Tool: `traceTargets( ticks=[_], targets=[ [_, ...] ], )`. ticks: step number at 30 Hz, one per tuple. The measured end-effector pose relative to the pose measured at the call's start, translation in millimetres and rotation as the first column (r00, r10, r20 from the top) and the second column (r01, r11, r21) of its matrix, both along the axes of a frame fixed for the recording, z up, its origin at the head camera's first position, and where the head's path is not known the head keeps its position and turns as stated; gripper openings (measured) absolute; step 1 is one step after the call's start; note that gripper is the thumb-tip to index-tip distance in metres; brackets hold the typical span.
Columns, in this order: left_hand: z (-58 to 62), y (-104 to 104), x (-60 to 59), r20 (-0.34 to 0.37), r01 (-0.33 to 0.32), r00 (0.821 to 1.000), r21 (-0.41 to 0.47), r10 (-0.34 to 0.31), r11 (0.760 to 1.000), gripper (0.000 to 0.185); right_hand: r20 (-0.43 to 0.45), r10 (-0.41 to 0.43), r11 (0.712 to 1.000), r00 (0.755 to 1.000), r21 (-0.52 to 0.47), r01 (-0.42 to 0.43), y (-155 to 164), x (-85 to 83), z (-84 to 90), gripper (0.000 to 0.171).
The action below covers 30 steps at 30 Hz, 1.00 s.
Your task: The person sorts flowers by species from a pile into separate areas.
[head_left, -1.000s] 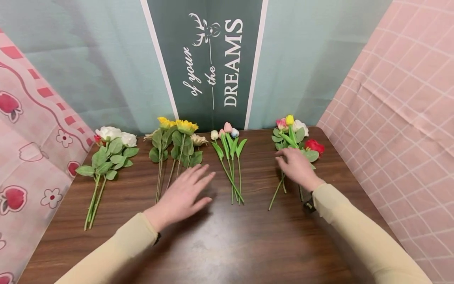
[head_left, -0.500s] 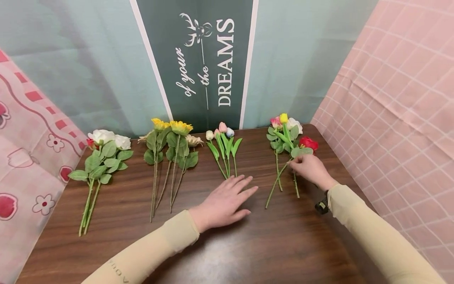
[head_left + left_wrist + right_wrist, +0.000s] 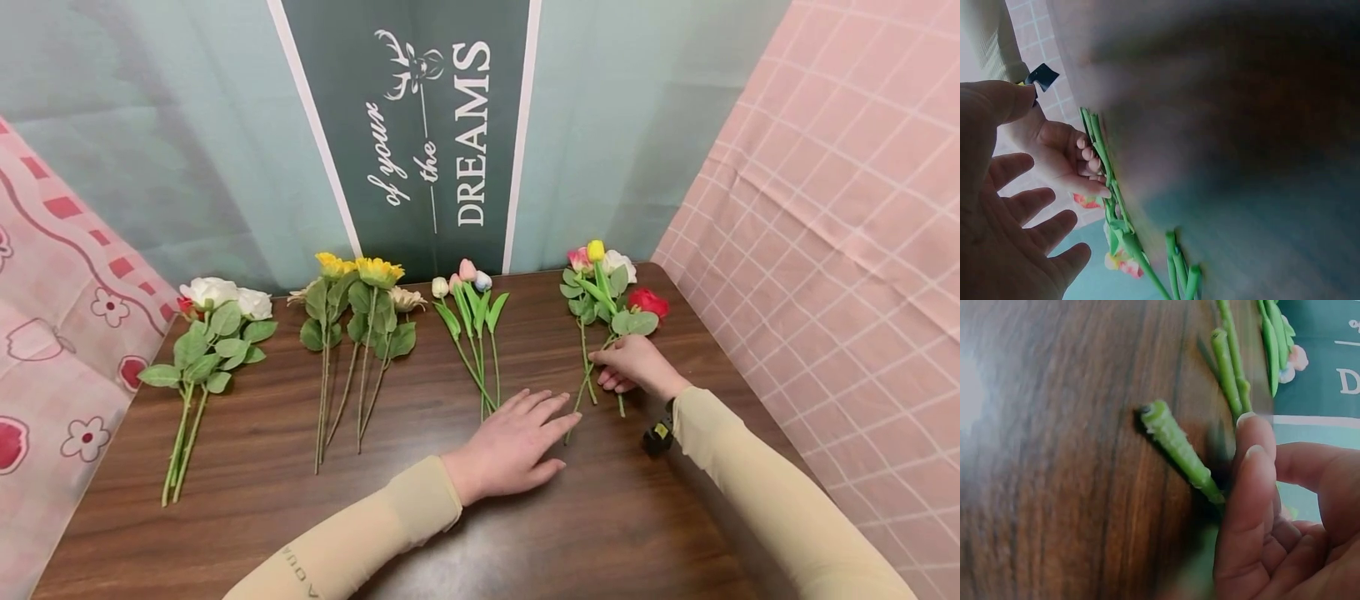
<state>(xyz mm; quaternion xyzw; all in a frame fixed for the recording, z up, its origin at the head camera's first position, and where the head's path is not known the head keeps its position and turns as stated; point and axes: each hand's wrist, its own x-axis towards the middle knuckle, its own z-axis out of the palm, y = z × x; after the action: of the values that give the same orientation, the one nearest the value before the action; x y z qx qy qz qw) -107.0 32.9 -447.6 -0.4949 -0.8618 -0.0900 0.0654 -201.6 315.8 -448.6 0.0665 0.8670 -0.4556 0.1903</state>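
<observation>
Flowers (image 3: 600,292) at right now draw both hands: the left hand (image 3: 516,446), spread and unladen, has moved nearer; the right hand (image 3: 637,367) pinches a stem (image 3: 581,398)

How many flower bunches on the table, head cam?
4: white-and-red bunch far left, yellow-and-beige bunch next, pastel tulips just beyond the left hand, mixed bunch at the right hand. No bunch looks hidden.

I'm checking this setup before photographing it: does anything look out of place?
Yes: the yellow tulip lies among the roses, apart from the other tulips. The backdrop lettering also runs sideways.
</observation>
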Motion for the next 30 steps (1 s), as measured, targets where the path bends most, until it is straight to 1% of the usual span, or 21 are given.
traceTargets(
  ticks=[3, 7, 11, 14, 15, 17, 20, 23, 25, 27, 28, 30],
  targets=[
    [-1.8, 3, 1.6, 0.005, 0.001, 1.000, -0.002, -0.001, 1.000, 0.064, 0.027, -0.031, 0.997, 0.999, -0.072, 0.033, 4, 1.4, -0.9, 0.033],
    [-2.9, 3, 1.9, 0.018, -0.005, 1.000, -0.002, 0.005, 1.000, 0.065, 0.046, -0.078, 0.983, 0.996, -0.165, 0.084, 9, 5.4, -0.5, 0.035],
    [-2.2, 0, -0.1, 0.057, -0.030, 0.998, 0.019, 0.028, 0.999, 0.064, 0.026, -0.117, 0.968, 0.993, -0.220, 0.120, 12, 8.9, 3.1, 0.036],
    [-0.7, -2, -2.4, 0.125, -0.068, 0.990, 0.059, 0.061, 0.996, 0.061, -0.027, -0.143, 0.960, 0.989, -0.248, 0.132, 12, 7.9, 6.9, 0.034],
    [-0.2, -3, -3.2, 0.155, -0.087, 0.985, 0.074, 0.075, 0.993, 0.060, -0.049, -0.150, 0.957, 0.987, -0.258, 0.133, 12, 6.9, 8.3, 0.033],
    [0.4, -5, -5.4, 0.227, -0.133, 0.968, 0.111, 0.105, 0.985, 0.057, -0.091, -0.159, 0.951, 0.983, -0.281, 0.128, 9, 5.1, 13.6, 0.033],
    [1.5, -10, -8.7, 0.342, -0.210, 0.929, 0.174, 0.141, 0.962, 0.054, -0.153, -0.161, 0.942, 0.975, -0.320, 0.105, -4, 4.0, 24.8, 0.033],
    [1.1, -15, -12.5, 0.464, -0.296, 0.873, 0.258, 0.150, 0.920, 0.052, -0.200, -0.154, 0.930, 0.968, -0.359, 0.074, -25, 3.8, 37.8, 0.032],
    [1.5, -18, -15.2, 0.537, -0.359, 0.830, 0.310, 0.149, 0.880, 0.051, -0.228, -0.148, 0.923, 0.962, -0.382, 0.051, -40, 3.6, 44.9, 0.030],
    [2.2, -22, -17.6, 0.610, -0.424, 0.780, 0.351, 0.139, 0.835, 0.051, -0.253, -0.139, 0.913, 0.957, -0.408, 0.025, -55, 3.5, 50.2, 0.028],
    [2.5, -25, -18.7, 0.641, -0.456, 0.755, 0.362, 0.138, 0.813, 0.051, -0.263, -0.134, 0.907, 0.955, -0.421, 0.011, -63, 3.8, 52.6, 0.028],
    [4.2, -30, -20.7, 0.693, -0.503, 0.712, 0.388, 0.116, 0.772, 0.050, -0.287, -0.125, 0.896, 0.950, -0.444, -0.016, -77, 4.5, 55.8, 0.029]
  ],
)
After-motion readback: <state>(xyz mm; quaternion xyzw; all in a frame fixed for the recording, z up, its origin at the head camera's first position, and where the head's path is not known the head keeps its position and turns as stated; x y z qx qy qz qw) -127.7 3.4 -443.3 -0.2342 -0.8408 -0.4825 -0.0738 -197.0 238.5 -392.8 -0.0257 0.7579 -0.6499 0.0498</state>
